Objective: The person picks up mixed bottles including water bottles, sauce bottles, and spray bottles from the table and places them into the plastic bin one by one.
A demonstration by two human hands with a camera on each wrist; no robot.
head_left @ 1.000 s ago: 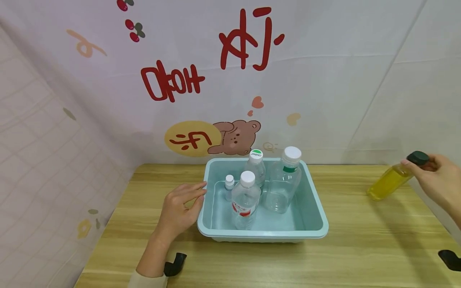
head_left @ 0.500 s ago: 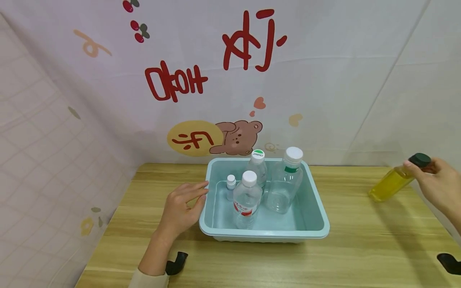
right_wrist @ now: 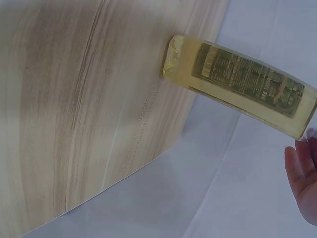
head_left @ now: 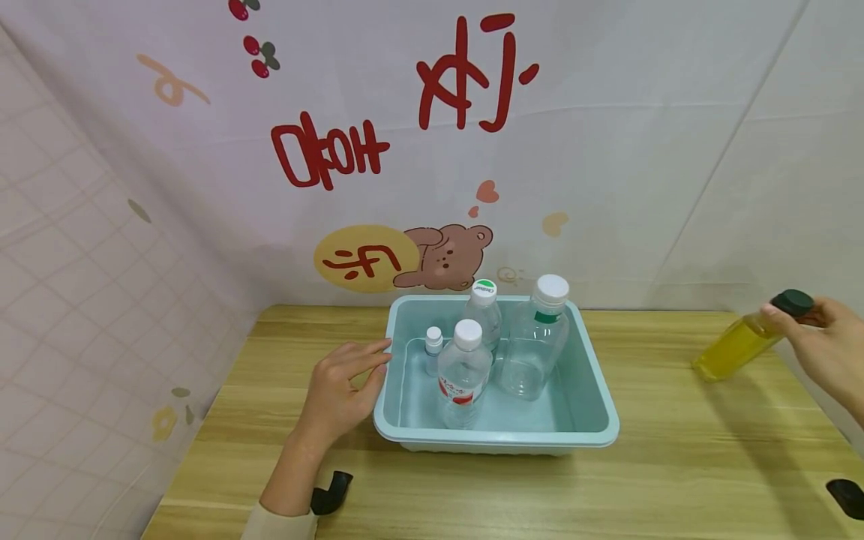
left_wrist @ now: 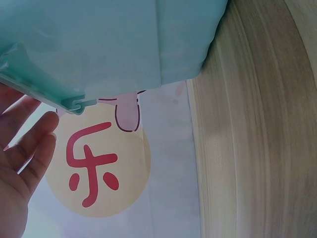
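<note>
At the far right of the head view, my right hand (head_left: 826, 341) grips a yellow oil bottle (head_left: 736, 346) by its neck, just below the dark green cap (head_left: 793, 302). The bottle leans, its base low at the table; contact with the table is unclear. Its dark printed label (right_wrist: 250, 77) shows in the right wrist view. My left hand (head_left: 342, 390) rests its extended fingertips at the left rim of a light blue plastic basin (head_left: 496, 439). In the left wrist view, the fingers (left_wrist: 37, 156) lie beside the basin's rim.
Inside the basin stand a small white-capped bottle (head_left: 433, 352), a red-labelled clear bottle (head_left: 463, 382), a green-and-white-capped bottle (head_left: 482, 315) and a big clear bottle (head_left: 536, 345). The wooden table (head_left: 648, 480) meets a printed cloth wall (head_left: 641, 187) behind.
The head view has shifted slightly. The right hand and oil bottle sit almost where they were, a touch to the right. The left hand stays at the basin's rim.
</note>
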